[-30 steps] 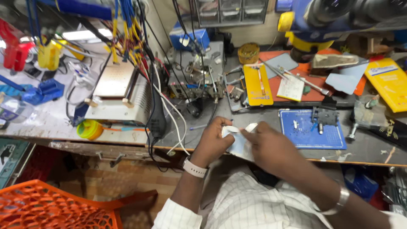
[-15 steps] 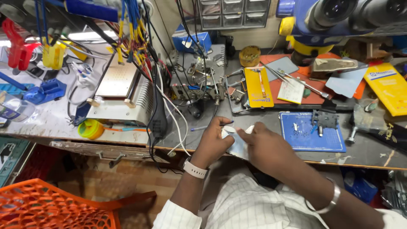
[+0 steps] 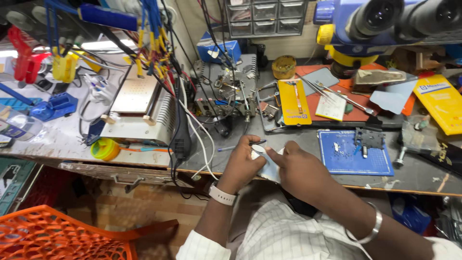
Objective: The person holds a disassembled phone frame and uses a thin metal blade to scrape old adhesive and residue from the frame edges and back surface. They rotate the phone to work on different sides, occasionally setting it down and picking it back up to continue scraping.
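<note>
Far left, low: an orange plastic chair (image 3: 57, 233) stands below the bench edge. On the grey workbench (image 3: 62, 139) above it lie a blue holder (image 3: 53, 106), a yellow tape roll (image 3: 105, 148) near the front edge, and a flat metal heating plate unit (image 3: 139, 108) with a ribbed side. Red and yellow clips (image 3: 43, 62) hang among the blue and yellow cables at the upper left. A black cable (image 3: 179, 130) drops over the bench edge just right of the plate unit.

Centre: the left hand (image 3: 243, 161), a white watch on its wrist, is curled closed around the left edge of a small pale flat piece (image 3: 269, 166), thumb on top. A thin blue-tipped pen (image 3: 240, 146) lies on the bench touching or just behind the fingers; cannot tell whether the hand grips it. The pale piece sits between both hands, above the front edge of the bench, close to the person's chest. The right hand (image 3: 301, 171), a metal bangle on its wrist, closes on the piece from the right, fingers folded over it; most of the piece is hidden.

Behind the hands: a grey soldering station (image 3: 226, 89) tangled with wires, and a yellow flat tool card (image 3: 294, 102).

Right: a blue work mat (image 3: 353, 154) lies just beside the right hand, with a small black fixture (image 3: 369, 138) on it. A microscope (image 3: 385, 21) overhangs the upper right. A yellow packet (image 3: 440, 103) lies at the far right.
</note>
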{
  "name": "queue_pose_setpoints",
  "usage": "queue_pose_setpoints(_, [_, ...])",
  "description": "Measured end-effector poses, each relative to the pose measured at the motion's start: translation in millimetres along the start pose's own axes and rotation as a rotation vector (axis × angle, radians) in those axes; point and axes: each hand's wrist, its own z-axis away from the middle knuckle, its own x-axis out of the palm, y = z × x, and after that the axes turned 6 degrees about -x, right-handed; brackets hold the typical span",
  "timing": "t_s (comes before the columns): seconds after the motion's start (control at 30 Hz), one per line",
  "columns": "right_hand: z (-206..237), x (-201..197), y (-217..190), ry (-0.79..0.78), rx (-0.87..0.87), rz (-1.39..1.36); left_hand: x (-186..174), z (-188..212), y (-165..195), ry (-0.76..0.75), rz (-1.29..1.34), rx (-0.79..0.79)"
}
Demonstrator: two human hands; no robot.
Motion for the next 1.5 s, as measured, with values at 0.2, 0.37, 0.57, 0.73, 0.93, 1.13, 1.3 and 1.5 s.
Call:
queue_pose_setpoints(0.2, [40, -36, 26, -0.230, 0.206, 0.100, -2, -2, -4, -0.003, -0.021, 0.065])
queue_pose_setpoints(0.37, [6, -19, -6, 0.001, 0.067, -0.005, -2, 0, 3, 0.004, -0.058, 0.023])
queue_pose_setpoints(0.57, [25, -37, 5, -0.205, 0.175, 0.085, 0, 3, 5, 0.049, -0.068, -0.005])
queue_pose_setpoints(0.73, [27, -36, 9, -0.217, 0.193, 0.094, -1, -1, -3, -0.021, 0.019, 0.048])
queue_pose_setpoints(0.93, [-2, -16, -2, -0.055, 0.016, 0.012, 0, 0, 6, -0.023, 0.052, -0.008])
queue_pose_setpoints(1.13, [36, -40, 31, -0.295, 0.189, 0.107, 0, 5, 5, 0.071, -0.126, -0.021])
queue_pose_setpoints(1.3, [-2, -5, 4, -0.035, 0.040, 0.003, -1, 1, 4, -0.001, -0.014, 0.067])
queue_pose_setpoints(1.5, [43, -47, 36, -0.300, 0.209, 0.030, -3, 4, 0, 0.014, -0.025, 0.031])
